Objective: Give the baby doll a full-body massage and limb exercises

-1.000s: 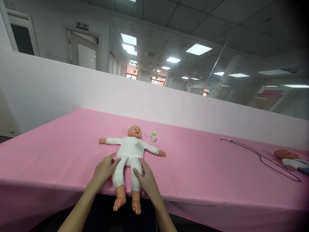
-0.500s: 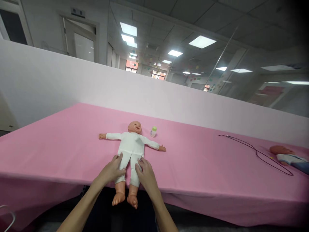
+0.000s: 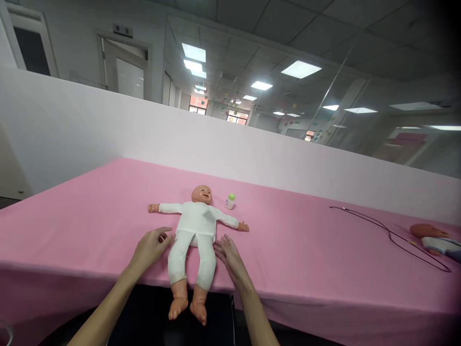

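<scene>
A baby doll [image 3: 196, 218] in a white cloth suit lies on its back on the pink-covered table [image 3: 288, 245], arms stretched sideways, its bare feet hanging past the front edge. To the left of its hip is my left hand [image 3: 151, 246], fingers apart and slightly curled, holding nothing. On the other side my right hand [image 3: 229, 254] has its fingers extended, fingertips close beside the doll's right-side hip; whether they touch the cloth I cannot tell. A small bottle with a green cap [image 3: 230, 201] stands near the doll's head.
Toward the right lies a thin dark cable [image 3: 389, 233] in a loose loop. A second doll [image 3: 430, 234] lies at the far right, partly cut off. A low white wall [image 3: 216, 149] with glass above runs along the table's back.
Both hands have let go of the doll's legs and moved outward to either side. The trouser legs look smoother now. The view has shifted slightly.
</scene>
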`<control>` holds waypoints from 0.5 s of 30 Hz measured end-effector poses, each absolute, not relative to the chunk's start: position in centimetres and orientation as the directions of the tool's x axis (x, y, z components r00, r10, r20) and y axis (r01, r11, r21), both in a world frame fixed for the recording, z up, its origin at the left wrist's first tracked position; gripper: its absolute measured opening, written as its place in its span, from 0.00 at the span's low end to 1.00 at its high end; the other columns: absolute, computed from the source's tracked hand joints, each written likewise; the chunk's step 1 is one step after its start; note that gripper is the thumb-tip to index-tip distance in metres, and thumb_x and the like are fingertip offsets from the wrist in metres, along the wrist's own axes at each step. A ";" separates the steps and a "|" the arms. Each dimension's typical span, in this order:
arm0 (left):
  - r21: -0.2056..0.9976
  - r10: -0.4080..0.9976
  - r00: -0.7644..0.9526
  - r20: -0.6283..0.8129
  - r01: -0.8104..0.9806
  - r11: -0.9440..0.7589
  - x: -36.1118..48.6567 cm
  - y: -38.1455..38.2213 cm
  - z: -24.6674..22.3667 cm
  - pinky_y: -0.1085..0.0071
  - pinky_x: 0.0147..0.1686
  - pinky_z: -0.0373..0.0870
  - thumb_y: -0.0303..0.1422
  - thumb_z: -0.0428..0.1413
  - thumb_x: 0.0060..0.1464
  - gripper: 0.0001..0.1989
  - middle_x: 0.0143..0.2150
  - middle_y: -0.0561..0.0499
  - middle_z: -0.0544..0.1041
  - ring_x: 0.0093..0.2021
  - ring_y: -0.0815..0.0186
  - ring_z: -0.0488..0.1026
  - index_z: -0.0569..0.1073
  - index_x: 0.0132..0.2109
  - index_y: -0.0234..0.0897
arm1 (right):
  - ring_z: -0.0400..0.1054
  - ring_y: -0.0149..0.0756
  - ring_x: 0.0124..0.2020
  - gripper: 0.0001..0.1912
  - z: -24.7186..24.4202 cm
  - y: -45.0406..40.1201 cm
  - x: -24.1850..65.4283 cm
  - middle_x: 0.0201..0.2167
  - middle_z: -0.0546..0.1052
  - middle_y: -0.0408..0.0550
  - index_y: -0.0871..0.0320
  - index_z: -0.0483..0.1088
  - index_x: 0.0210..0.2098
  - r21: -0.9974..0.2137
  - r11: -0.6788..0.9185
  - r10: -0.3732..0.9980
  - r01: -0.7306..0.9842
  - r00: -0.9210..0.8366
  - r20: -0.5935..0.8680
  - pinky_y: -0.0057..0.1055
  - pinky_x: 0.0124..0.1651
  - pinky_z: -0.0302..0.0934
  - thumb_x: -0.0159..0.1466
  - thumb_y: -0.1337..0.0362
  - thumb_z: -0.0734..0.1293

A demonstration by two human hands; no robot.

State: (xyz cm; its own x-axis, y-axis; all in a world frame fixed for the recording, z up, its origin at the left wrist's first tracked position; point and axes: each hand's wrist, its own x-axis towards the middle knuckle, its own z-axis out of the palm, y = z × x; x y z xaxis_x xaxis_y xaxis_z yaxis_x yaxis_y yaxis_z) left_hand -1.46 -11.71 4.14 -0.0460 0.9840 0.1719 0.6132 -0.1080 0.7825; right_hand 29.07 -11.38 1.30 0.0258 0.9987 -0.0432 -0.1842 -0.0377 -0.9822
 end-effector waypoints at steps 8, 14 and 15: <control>0.739 0.898 0.014 0.440 0.562 -0.371 4.5 -1.2 6.3 0.61 0.50 0.70 0.44 0.53 0.65 0.24 0.51 0.41 0.82 0.49 0.53 0.78 0.76 0.61 0.34 | 0.76 0.44 0.57 0.13 3.0 -2.3 29.0 0.48 0.83 0.56 0.57 0.76 0.41 -0.917 -0.141 0.988 -0.372 0.003 -0.153 0.41 0.65 0.67 0.63 0.55 0.74; 0.853 0.982 -0.067 0.176 0.508 -0.118 8.0 7.7 7.3 0.56 0.58 0.66 0.58 0.58 0.57 0.53 0.69 0.25 0.68 0.67 0.41 0.68 0.52 0.75 0.27 | 0.78 0.47 0.52 0.13 3.2 0.8 27.7 0.45 0.84 0.56 0.57 0.77 0.40 -0.922 -0.119 0.991 -0.369 0.021 -0.136 0.43 0.60 0.72 0.62 0.55 0.72; 0.869 0.993 -0.080 0.091 0.493 -0.040 8.4 8.3 7.3 0.55 0.57 0.66 0.62 0.59 0.54 0.58 0.69 0.24 0.67 0.67 0.39 0.68 0.50 0.76 0.27 | 0.78 0.47 0.52 0.15 3.2 1.0 27.4 0.46 0.84 0.56 0.57 0.77 0.41 -0.927 -0.089 0.995 -0.364 0.011 -0.099 0.43 0.59 0.72 0.62 0.53 0.72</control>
State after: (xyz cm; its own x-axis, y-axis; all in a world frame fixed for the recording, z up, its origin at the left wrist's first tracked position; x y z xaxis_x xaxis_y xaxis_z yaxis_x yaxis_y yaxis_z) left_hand 8.37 8.34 7.33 -0.0799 0.9926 0.0909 0.4929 -0.0399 0.8692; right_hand 27.38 0.98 3.18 0.0112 0.9950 -0.0994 -0.3635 -0.0885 -0.9274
